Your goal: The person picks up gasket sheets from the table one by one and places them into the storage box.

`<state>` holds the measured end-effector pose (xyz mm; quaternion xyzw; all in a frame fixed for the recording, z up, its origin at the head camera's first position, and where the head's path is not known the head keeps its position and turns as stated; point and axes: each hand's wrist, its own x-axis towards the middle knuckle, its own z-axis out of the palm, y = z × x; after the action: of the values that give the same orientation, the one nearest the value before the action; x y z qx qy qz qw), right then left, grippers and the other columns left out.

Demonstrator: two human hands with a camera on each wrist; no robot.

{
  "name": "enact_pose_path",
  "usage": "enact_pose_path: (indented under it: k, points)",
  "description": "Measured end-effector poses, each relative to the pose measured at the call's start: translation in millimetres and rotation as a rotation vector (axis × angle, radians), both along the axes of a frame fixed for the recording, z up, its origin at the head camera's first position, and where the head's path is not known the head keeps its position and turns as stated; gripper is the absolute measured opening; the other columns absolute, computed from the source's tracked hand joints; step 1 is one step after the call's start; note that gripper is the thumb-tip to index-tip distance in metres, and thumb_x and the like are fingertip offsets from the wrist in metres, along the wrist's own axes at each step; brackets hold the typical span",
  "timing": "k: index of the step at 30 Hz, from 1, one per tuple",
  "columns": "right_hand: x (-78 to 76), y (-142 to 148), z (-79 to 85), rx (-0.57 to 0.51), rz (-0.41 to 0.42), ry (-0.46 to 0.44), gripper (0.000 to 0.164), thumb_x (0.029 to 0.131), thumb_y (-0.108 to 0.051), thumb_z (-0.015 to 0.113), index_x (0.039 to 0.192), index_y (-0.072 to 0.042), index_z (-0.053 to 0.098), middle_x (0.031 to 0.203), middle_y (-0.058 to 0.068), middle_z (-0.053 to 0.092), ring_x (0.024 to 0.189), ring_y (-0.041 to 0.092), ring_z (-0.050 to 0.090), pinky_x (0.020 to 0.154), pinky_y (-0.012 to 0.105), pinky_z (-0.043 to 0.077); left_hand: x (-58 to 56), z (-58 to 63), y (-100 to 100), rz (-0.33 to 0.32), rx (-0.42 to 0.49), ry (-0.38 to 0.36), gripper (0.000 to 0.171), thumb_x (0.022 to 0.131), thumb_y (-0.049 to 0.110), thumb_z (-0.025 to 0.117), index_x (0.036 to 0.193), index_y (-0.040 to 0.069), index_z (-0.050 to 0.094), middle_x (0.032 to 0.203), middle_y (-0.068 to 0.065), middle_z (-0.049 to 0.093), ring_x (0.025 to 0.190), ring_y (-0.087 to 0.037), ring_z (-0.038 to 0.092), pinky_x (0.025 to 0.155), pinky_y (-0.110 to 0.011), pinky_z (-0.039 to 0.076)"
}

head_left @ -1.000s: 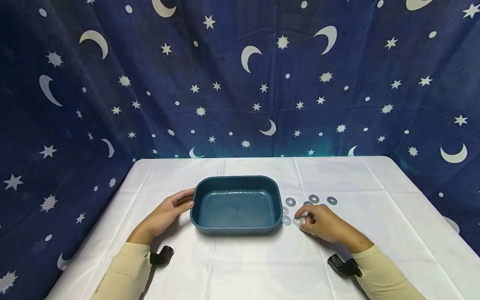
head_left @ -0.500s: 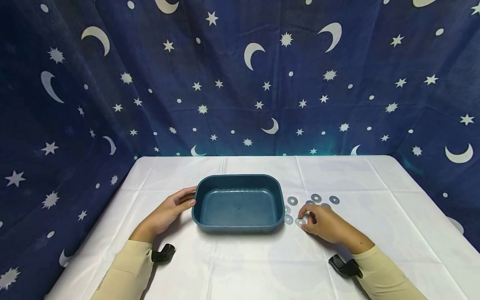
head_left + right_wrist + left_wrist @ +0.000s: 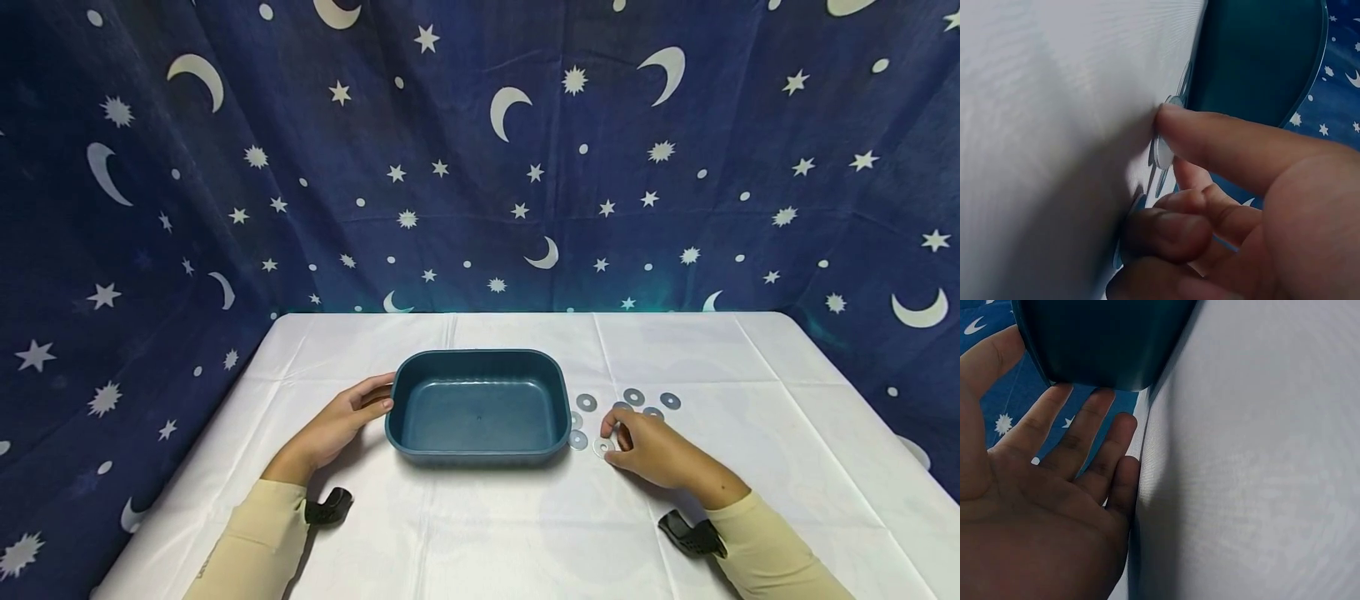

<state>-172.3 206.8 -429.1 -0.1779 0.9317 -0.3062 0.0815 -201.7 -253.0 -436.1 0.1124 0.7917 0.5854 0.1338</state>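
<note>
A dark teal rectangular bin stands mid-table with nothing visible inside. My left hand is at its left end, thumb at the rim; in the left wrist view straight fingertips touch the bin's end wall. To the right of the bin, my right hand pinches a flat metal washer by its edges between thumb and forefinger, low over the cloth. The right wrist view shows the thumb against the washer's edge, with other fingers curled behind.
Several more washers lie around the right hand, among them a dark one, another farther right and one beside the bin. A white cloth covers the table. Behind hangs a blue curtain with moons and stars.
The right hand's thumb and forefinger, with the washer, have shifted slightly right and away from the bin. The left hand keeps its place on the bin. The whole view has shifted slightly.
</note>
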Motion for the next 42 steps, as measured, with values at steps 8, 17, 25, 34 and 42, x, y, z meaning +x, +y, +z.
enact_pose_path:
  k: [8,17,25,34,42]
  points:
    - [1.3,-2.3,-0.2,-0.012,0.012,0.072,0.028,0.08,-0.002,0.078,0.093,-0.012,0.056,0.077,-0.003,0.051,0.067,0.005,0.045,0.061,0.021,0.039,0.3,0.3,3.6,0.044,-0.001,0.039,0.056,0.1,0.025,0.062,0.149,0.006,0.044,0.149,-0.019,0.05,0.14,-0.034,0.044,0.098,-0.009,0.04]
    - [2.4,-1.9,3.3,-0.059,0.062,0.035,0.026,0.083,0.001,0.073,0.097,-0.013,0.056,0.076,-0.005,0.056,0.066,0.004,0.048,0.062,0.021,0.041,4.5,4.3,2.8,0.065,-0.031,0.053,0.053,0.1,0.021,0.061,0.147,0.003,0.045,0.147,-0.021,0.052,0.137,-0.035,0.048,0.097,-0.011,0.041]
    - [3.6,-0.8,6.5,-0.122,0.075,-0.015,0.02,0.087,0.002,0.068,0.097,-0.012,0.057,0.08,-0.001,0.057,0.064,0.006,0.051,0.056,0.022,0.046,3.2,5.5,5.8,0.111,-0.094,0.033,0.049,0.099,0.02,0.062,0.145,0.008,0.049,0.144,-0.016,0.055,0.133,-0.028,0.052,0.108,-0.031,0.041]
    - [8.5,-6.3,25.2,-0.226,0.076,0.066,0.016,0.091,0.0,0.067,0.097,-0.012,0.058,0.08,-0.002,0.057,0.073,0.004,0.053,0.062,0.022,0.046,1.9,1.2,5.2,0.133,-0.114,0.013,0.048,0.098,0.017,0.061,0.145,0.01,0.05,0.143,-0.014,0.057,0.131,-0.024,0.053,0.109,-0.033,0.04]
    - [3.0,-33.0,52.7,-0.265,0.06,0.066,0.016,0.093,0.0,0.066,0.099,-0.013,0.059,0.079,-0.001,0.059,0.072,0.008,0.056,0.063,0.023,0.049,0.8,4.3,3.7,0.117,-0.092,0.035,0.049,0.098,0.015,0.059,0.145,0.007,0.048,0.144,-0.017,0.055,0.133,-0.029,0.051,0.112,-0.042,0.039]
